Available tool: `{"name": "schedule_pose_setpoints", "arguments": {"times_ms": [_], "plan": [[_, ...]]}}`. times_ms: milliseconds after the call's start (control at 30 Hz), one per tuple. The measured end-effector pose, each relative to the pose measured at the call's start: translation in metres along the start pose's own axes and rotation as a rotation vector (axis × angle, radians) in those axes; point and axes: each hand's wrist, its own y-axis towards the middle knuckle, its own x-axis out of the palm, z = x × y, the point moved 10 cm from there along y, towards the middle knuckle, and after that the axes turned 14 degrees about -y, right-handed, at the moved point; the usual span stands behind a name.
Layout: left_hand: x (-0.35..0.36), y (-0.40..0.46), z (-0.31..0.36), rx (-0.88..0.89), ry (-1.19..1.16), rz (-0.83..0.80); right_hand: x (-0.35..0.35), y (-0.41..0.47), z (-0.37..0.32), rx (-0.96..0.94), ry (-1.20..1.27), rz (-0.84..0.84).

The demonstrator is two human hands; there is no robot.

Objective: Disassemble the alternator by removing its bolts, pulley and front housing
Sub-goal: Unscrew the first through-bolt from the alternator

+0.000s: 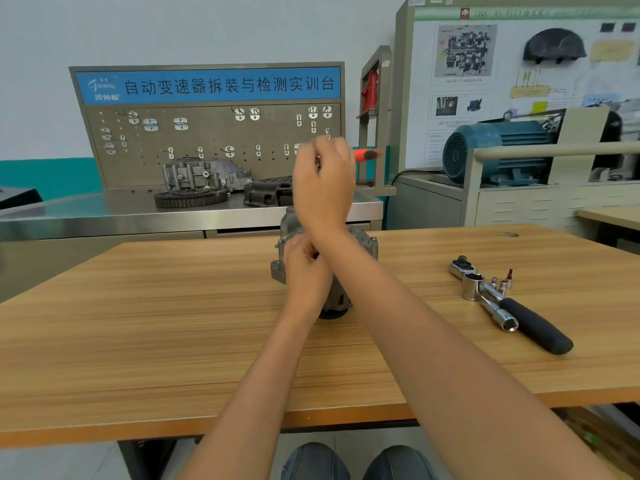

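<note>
From the head camera, the alternator (360,244) stands at the centre of the frame on the wooden tabletop (138,323), largely hidden behind two crossed forearms. Its grey cast housing shows on both sides of the wrists, and a dark round part peeks out below at the near end.

The left hand (304,268) sits low against the alternator's near side, fingers curled in towards the housing; what they pinch, if anything, cannot be told, since the fingertips are hidden. The right hand (323,181) is raised above and behind the alternator in the middle of the frame, its forearm crossing over the left wrist. Its fingers are curled round a tool with an orange-red handle (367,154), whose blurred end sticks out to the right of the fist — the tool's working end is not visible.

At the right of the frame a ratchet wrench (512,306) with a black grip lies on the tabletop, a chrome socket (507,322) just beside it, and a few small sockets or bits (504,282) standing close by.

Beyond the tabletop, in the upper left, a steel bench carries a pegboard with a blue sign (207,85), a gearbox casing (204,174) and a toothed ring (190,197). A blue electric motor (491,150) sits at the upper right.
</note>
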Motion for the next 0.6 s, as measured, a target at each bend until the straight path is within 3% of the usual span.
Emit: {"name": "schedule_pose_setpoints", "arguments": {"times_ms": [133,267,367,533,600], "plan": [[0.003,-0.003,0.007,0.024,-0.027,-0.015,0.020,0.010,0.022,0.317,0.428,-0.284],[0.006,-0.005,0.015,0.060,0.007,-0.042,0.035,0.012,0.025,0.440,0.730,-0.473],[0.004,-0.003,0.011,0.052,0.012,-0.028,0.025,0.009,0.024,0.323,0.482,-0.330],[0.001,-0.001,0.003,-0.003,-0.024,-0.018,-0.005,-0.006,-0.008,-0.155,-0.209,0.093],[0.000,0.001,0.001,-0.002,-0.038,-0.010,-0.009,-0.008,-0.011,-0.181,-0.264,0.143]]}}
